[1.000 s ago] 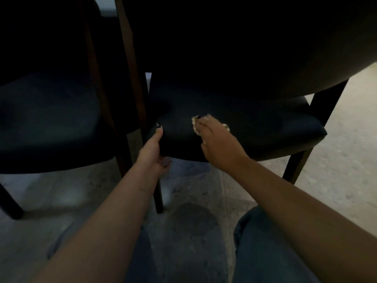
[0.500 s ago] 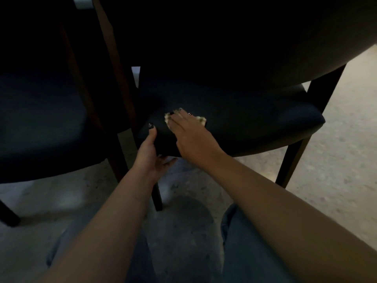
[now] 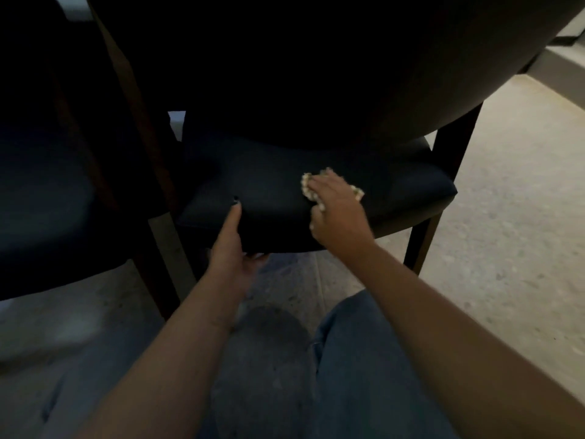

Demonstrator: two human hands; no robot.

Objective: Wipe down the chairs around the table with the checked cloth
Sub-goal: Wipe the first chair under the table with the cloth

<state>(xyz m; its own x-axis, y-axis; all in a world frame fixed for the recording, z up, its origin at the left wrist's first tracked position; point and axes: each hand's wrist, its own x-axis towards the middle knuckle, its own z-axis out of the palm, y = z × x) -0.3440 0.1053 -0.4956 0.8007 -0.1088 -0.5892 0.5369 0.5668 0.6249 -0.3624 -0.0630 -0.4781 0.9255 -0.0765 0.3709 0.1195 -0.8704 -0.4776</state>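
A dark-seated chair point(image 3: 395, 185) stands under the table edge, in front of my knees. My right hand point(image 3: 338, 213) lies flat on its seat and presses the checked cloth point(image 3: 306, 186) onto it; only pale edges of the cloth show around my fingers. My left hand point(image 3: 231, 248) grips the front left edge of the same seat, thumb on top and fingers underneath.
A second dark chair point(image 3: 47, 201) stands close on the left, its wooden leg point(image 3: 164, 261) beside my left hand. The dark tabletop point(image 3: 474, 58) overhangs both seats. Pale speckled floor point(image 3: 506, 201) spreads to the right. My jeans-clad knees fill the bottom.
My right hand has slid the cloth to the right across the seat, after moving left half a second ago. My left hand has kept its grip on the seat's edge.
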